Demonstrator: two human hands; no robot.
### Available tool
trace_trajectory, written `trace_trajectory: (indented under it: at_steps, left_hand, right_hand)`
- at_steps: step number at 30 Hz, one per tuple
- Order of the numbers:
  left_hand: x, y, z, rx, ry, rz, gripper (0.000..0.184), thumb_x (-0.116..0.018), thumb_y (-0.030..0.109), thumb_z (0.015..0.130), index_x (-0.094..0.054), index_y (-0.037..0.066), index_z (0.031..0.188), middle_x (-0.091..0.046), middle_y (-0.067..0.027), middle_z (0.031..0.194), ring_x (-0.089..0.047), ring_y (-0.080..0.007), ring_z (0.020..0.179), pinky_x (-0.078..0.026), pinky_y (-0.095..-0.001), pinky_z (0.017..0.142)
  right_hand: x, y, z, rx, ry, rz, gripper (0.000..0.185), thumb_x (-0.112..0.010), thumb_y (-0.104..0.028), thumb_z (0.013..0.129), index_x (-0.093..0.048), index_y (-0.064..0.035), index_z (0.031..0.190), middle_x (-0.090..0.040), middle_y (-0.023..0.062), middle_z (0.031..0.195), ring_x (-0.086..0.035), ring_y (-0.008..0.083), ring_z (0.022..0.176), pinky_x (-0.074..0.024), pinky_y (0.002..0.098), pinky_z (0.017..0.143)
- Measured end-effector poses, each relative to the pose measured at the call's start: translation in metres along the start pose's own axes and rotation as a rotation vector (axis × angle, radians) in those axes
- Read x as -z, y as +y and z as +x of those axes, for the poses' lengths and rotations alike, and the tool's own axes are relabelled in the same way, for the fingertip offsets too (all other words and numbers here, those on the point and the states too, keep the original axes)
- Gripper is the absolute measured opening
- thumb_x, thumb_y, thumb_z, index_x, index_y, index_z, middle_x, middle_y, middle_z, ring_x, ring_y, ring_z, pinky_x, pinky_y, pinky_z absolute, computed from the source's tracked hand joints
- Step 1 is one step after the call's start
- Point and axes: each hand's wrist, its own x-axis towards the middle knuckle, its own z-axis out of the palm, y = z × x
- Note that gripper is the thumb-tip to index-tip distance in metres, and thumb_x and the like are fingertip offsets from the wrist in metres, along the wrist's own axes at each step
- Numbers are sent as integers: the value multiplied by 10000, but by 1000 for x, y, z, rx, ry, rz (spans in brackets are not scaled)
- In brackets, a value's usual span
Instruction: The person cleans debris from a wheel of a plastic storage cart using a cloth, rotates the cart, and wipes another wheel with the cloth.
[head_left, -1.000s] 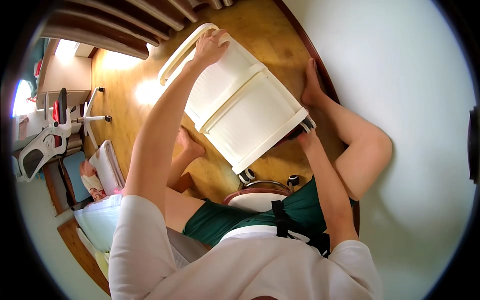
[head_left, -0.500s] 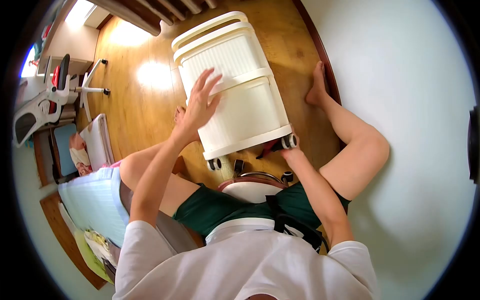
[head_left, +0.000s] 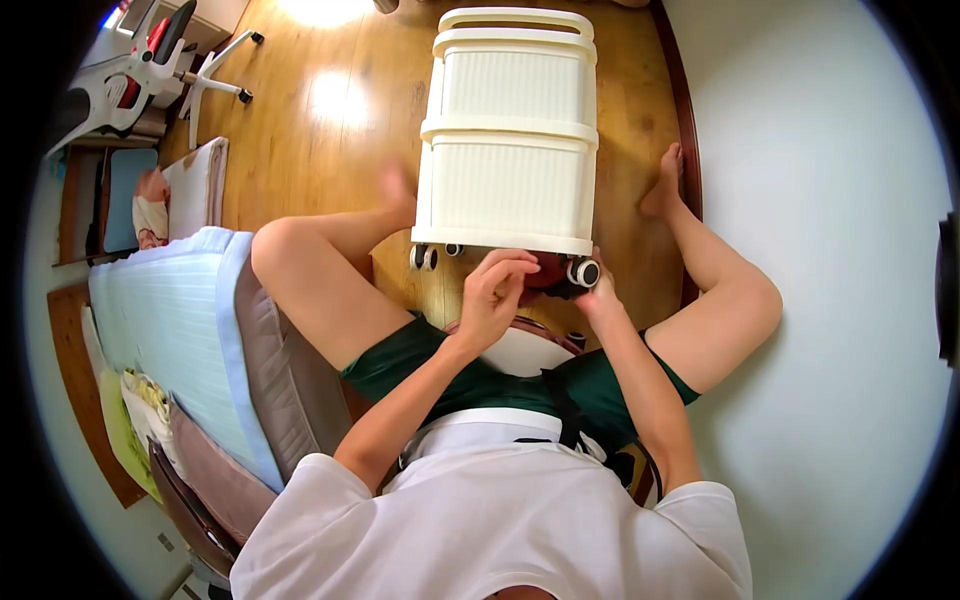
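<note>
A white two-tier storage cart (head_left: 510,185) is in front of me, its underside edge and black-and-white caster wheels towards me. My right hand (head_left: 598,298) is closed at the near right caster (head_left: 583,271), round a red-and-black object (head_left: 548,275) partly hidden under the cart's edge. The kind of object is unclear. Just left of it, below the cart's bottom rim, my left hand (head_left: 495,298) has its fingers curled together. Whatever those fingers pinch, if anything, cannot be made out.
Under me is a round stool seat (head_left: 525,352), between my spread legs. A bed with a light blue cover (head_left: 165,335) stands on the left. Wall (head_left: 820,250) closes off the right side. A white-framed chair (head_left: 150,70) is at the far left on the wooden floor (head_left: 300,150).
My left hand has come down from the cart's side to its bottom edge beside the right hand. The cart has turned from slanted to nearly straight and shifted right in view.
</note>
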Motion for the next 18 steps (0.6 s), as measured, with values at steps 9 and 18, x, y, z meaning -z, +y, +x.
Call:
trace_trajectory:
  at_steps: [9, 18]
  left_hand:
    - [-45, -62, -13, 722, -138, -597, 605, -671, 114, 836, -370, -37, 1339, -497, -132, 1259, -552, -175, 1049, -458, -304, 909]
    - [-67, -69, 7, 598, -288, -645, 698, -668, 21, 770, -328, -29, 1378, -412, -139, 1366, -454, -238, 1219, -379, -327, 1003]
  right_hand:
    - [4, -37, -114, 369, -3, -389, 239, -662, -88, 856, -580, 20, 1053, -612, 70, 969, -594, 165, 904, -503, 323, 793]
    - [-26, -43, -153, 494, -98, -290, 273, -648, -73, 861, -550, 9, 1102, -595, 86, 1040, -586, 176, 960, -479, 339, 886]
